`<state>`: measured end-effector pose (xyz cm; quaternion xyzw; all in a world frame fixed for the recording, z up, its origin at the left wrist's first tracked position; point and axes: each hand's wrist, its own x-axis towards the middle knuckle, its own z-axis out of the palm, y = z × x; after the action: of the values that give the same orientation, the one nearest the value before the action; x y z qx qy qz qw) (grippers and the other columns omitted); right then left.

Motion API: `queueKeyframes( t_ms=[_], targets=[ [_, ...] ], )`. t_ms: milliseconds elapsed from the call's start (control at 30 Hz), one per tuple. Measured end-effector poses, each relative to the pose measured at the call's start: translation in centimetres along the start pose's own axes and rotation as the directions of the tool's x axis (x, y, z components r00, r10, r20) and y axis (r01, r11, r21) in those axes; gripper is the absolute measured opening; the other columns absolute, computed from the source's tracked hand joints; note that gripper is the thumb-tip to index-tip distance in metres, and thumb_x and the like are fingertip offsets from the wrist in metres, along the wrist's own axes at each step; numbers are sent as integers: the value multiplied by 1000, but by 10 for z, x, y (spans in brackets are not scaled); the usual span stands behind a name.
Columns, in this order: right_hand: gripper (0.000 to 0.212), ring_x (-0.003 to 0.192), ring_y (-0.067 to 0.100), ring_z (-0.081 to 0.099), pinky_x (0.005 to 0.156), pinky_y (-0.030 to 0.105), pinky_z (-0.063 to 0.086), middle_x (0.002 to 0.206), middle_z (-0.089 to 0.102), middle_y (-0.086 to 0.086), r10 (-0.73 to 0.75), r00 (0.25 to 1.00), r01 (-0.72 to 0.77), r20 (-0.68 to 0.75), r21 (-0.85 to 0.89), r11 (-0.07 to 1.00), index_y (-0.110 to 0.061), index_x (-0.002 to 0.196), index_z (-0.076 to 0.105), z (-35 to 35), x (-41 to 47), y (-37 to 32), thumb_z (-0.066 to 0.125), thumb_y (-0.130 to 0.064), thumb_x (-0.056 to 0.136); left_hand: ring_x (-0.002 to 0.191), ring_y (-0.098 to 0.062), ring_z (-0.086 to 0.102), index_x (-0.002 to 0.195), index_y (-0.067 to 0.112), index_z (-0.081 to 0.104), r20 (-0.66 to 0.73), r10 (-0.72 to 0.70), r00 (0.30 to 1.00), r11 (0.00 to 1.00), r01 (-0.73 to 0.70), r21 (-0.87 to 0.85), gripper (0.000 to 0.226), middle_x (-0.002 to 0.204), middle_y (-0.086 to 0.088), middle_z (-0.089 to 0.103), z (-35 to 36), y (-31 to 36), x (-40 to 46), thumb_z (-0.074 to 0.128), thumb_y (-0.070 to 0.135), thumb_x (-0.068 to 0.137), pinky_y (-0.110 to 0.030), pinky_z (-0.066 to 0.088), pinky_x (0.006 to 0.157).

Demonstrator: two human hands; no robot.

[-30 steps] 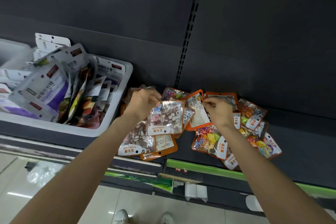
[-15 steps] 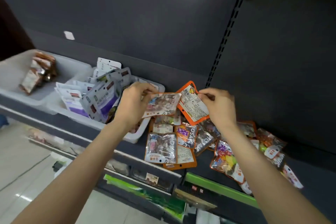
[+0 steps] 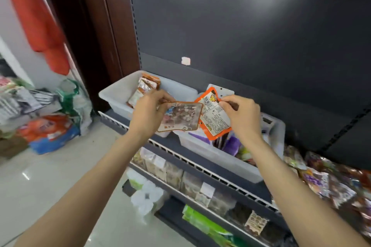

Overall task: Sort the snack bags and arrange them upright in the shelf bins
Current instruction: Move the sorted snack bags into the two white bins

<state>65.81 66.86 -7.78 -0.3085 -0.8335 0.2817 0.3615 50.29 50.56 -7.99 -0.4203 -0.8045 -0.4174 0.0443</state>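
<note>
My left hand (image 3: 147,113) pinches the top edge of a clear-windowed snack bag (image 3: 180,116) holding brown and white pieces. My right hand (image 3: 242,117) pinches the top of an orange-edged snack bag (image 3: 213,115) whose white label back faces me. Both bags hang in the air in front of two white shelf bins. The left bin (image 3: 118,94) has a few orange bags (image 3: 144,90) leaning at its back. The right bin (image 3: 220,158) holds purple and white bags, partly hidden by my hands.
A loose pile of mixed snack bags (image 3: 331,178) lies on the shelf to the right of the bins. Lower shelves (image 3: 180,174) carry packaged goods. Plastic bags of goods (image 3: 48,132) sit on the tiled floor at left, beside a brown door frame.
Both hands have carried their bags leftward, away from the loose pile, to a spot in front of the two bins. The view has swung left, bringing the left bin and floor into sight.
</note>
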Motion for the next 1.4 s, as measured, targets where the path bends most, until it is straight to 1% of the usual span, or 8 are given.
queueKeyframes(
  t_ms=[200, 333, 500, 800, 1033, 1167, 1300, 1400],
  targets=[
    [12, 82, 14, 65, 79, 40, 52, 91, 73, -2, 8, 1000, -8, -3, 33, 999, -15, 93, 75, 101, 18, -64, 65, -16, 87, 84, -11, 56, 90, 14, 70, -8, -25, 1000, 999, 25, 26, 18, 91, 4, 58, -70, -88, 25, 59, 0, 86, -18, 39, 76],
    [15, 84, 9, 63, 71, 27, 50, 96, 72, -3, -11, 1000, 12, 26, -25, 1000, -16, 98, 74, 155, 41, -90, 62, -20, 90, 80, -7, 53, 92, 14, 70, -42, -86, 995, 996, 86, 17, 17, 93, 2, 56, -89, -141, 59, 58, 1, 89, -2, 35, 66],
    [16, 81, 10, 61, 58, 21, 40, 95, 72, -5, 15, 999, -13, 29, -95, 995, -18, 98, 73, 212, 87, -91, 59, -22, 92, 81, -9, 52, 89, 19, 68, -36, -111, 993, 992, 113, 59, 20, 92, 1, 55, -84, -204, 119, 58, 2, 89, -16, 35, 73],
    [14, 86, 20, 65, 71, 34, 52, 92, 72, -3, 175, 976, -147, 131, -200, 969, -21, 93, 72, 289, 141, -58, 58, -22, 90, 83, -13, 55, 90, 11, 69, 306, -104, 946, 989, 65, 136, 24, 89, -3, 61, -36, -296, 200, 53, -7, 86, -14, 34, 70],
    [15, 86, 18, 66, 67, 26, 46, 97, 73, 2, 248, 963, -215, 109, -254, 943, -14, 97, 73, 312, 138, -63, 59, -18, 91, 99, -25, 59, 97, 12, 70, 474, -68, 878, 978, -35, 205, 24, 105, -6, 60, -7, -344, 231, 52, -2, 90, -31, 46, 87],
    [14, 84, 14, 65, 66, 26, 47, 98, 73, 0, 278, 957, -260, 84, -176, 949, -14, 96, 73, 328, 130, -79, 60, -18, 91, 113, -24, 47, 109, 20, 67, 584, 74, 809, 902, -304, 308, 21, 117, -3, 59, -11, -356, 242, 60, 17, 90, -37, 35, 97],
    [15, 90, 16, 65, 73, 34, 52, 103, 72, 0, 291, 948, -263, 124, -203, 943, -17, 100, 73, 360, 132, -99, 62, -19, 90, 123, -26, 42, 129, 17, 56, 503, 107, 858, 933, -261, 248, 40, 136, -5, 47, -29, -377, 241, 62, 18, 90, -38, 36, 100],
    [18, 100, 19, 63, 77, 29, 47, 111, 69, 0, 329, 915, -265, 234, -265, 927, -20, 104, 73, 394, 136, -111, 62, -18, 90, 128, -25, 41, 139, 18, 44, 567, 48, 823, 969, -175, 173, 53, 144, -4, 39, -45, -392, 239, 63, 20, 90, -39, 39, 103]
  ],
)
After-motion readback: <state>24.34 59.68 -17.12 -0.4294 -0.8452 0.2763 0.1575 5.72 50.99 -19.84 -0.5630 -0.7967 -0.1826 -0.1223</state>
